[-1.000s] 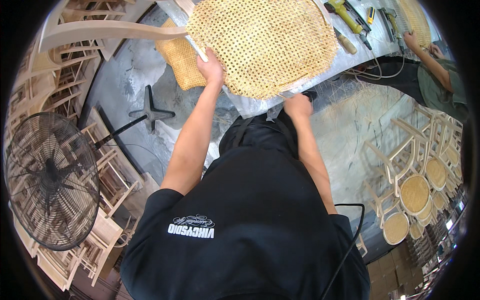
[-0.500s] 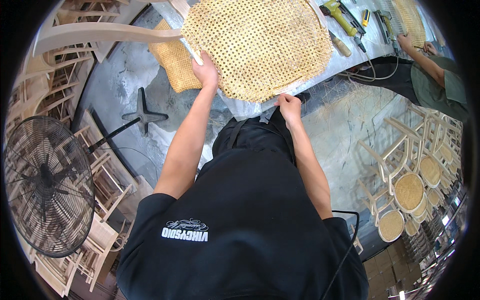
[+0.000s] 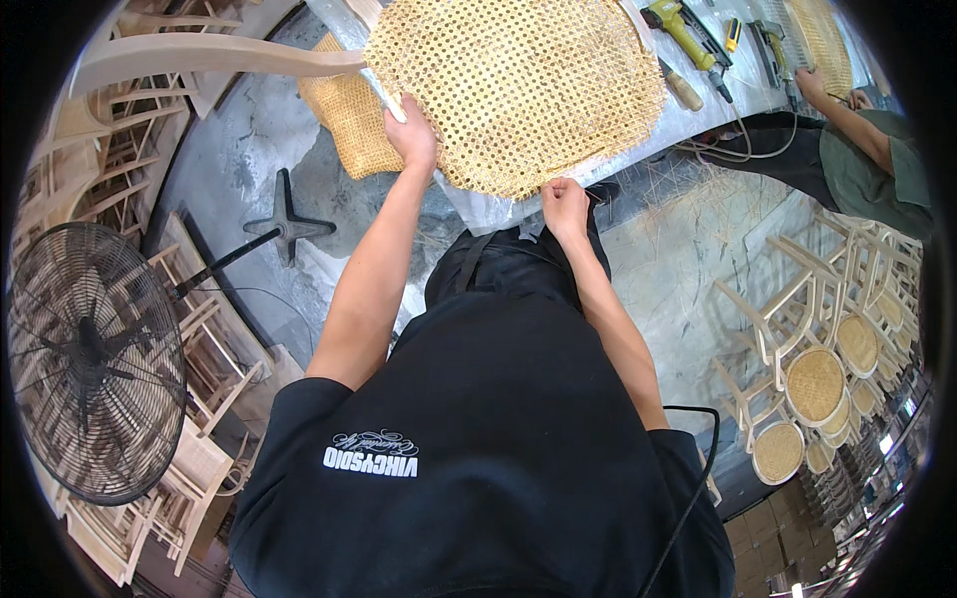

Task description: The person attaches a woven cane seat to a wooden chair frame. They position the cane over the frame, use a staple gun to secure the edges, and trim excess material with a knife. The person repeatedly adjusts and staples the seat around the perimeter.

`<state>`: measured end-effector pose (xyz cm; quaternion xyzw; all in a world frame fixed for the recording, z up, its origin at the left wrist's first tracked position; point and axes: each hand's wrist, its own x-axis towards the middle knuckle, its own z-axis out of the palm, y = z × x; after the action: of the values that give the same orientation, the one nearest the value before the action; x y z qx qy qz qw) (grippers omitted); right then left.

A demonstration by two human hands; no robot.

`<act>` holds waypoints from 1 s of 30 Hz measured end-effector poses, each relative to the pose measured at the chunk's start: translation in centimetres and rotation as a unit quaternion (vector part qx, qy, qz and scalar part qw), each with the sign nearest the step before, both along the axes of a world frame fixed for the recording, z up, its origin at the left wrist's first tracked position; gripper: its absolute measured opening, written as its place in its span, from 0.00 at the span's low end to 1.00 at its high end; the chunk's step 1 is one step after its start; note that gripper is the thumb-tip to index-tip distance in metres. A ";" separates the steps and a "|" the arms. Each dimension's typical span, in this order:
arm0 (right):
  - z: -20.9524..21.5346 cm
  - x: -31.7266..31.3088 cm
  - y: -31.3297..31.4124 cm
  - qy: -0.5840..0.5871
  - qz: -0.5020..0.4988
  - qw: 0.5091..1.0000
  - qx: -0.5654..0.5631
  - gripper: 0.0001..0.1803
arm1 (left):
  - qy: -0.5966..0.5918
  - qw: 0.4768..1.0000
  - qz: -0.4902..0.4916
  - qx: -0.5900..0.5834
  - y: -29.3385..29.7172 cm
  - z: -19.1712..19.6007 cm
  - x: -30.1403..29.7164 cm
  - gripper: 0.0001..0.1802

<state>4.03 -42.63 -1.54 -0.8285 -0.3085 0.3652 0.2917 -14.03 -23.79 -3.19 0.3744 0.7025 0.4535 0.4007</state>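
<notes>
A large sheet of woven cane webbing [image 3: 518, 75] lies over the edge of a workbench [image 3: 698, 115] in front of me. My left hand [image 3: 411, 135] grips the sheet's left edge, where a thin pale strip [image 3: 383, 95] sticks out past my fingers. My right hand [image 3: 564, 202] is closed on the sheet's near edge, where it hangs over the bench front. A curved wooden chair part [image 3: 199, 55] runs from the left up to the sheet.
A second, smaller cane piece [image 3: 347, 120] lies left of the sheet. A yellow power tool [image 3: 680, 25] and hand tools sit on the bench. Another person [image 3: 862, 149] works at the right. A standing fan [image 3: 85, 359] is at left, cane-seat chairs [image 3: 815, 384] at right.
My right hand has slid a little to the left along the sheet's near edge. My left hand stays at the left edge.
</notes>
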 end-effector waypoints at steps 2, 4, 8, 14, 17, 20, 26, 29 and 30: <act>-0.3 0.2 0.2 0.000 0.031 0.999 -0.024 0.12 | -0.032 0.999 0.004 -0.025 -0.2 0.2 0.1 0.18; -0.3 0.5 0.2 -0.026 0.066 0.996 -0.052 0.13 | -0.033 0.999 0.004 -0.004 -0.2 0.4 0.7 0.18; 2.0 0.7 1.0 -0.087 0.158 0.979 -0.097 0.17 | 0.023 0.997 0.012 0.071 -0.3 0.1 0.4 0.17; 3.3 0.8 1.3 -0.137 0.194 0.967 -0.091 0.17 | 0.005 0.997 0.008 0.070 -0.4 0.5 0.4 0.17; 3.3 -0.4 2.0 -0.187 0.183 0.961 -0.093 0.18 | -0.021 0.998 0.018 0.052 -0.3 0.5 0.3 0.17; 3.5 0.0 2.7 -0.199 0.174 0.957 -0.121 0.19 | -0.086 0.996 0.020 -0.029 -0.4 1.1 0.5 0.16; 3.4 1.2 2.8 -0.164 0.149 0.957 -0.188 0.19 | -0.005 0.997 0.027 0.077 -0.1 1.2 -0.1 0.16; 0.1 7.9 -3.3 -0.144 0.086 0.938 -0.302 0.24 | -0.047 0.998 -0.001 0.043 0.0 3.1 1.3 0.16; -1.6 11.9 -8.2 -0.232 0.075 0.925 -0.293 0.22 | -0.073 0.996 0.016 0.050 0.1 3.5 1.6 0.16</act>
<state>15.93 -50.83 -3.17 -0.9129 -0.3084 0.2576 -0.0718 -12.47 -23.70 0.29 0.3483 0.6541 0.5204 0.4243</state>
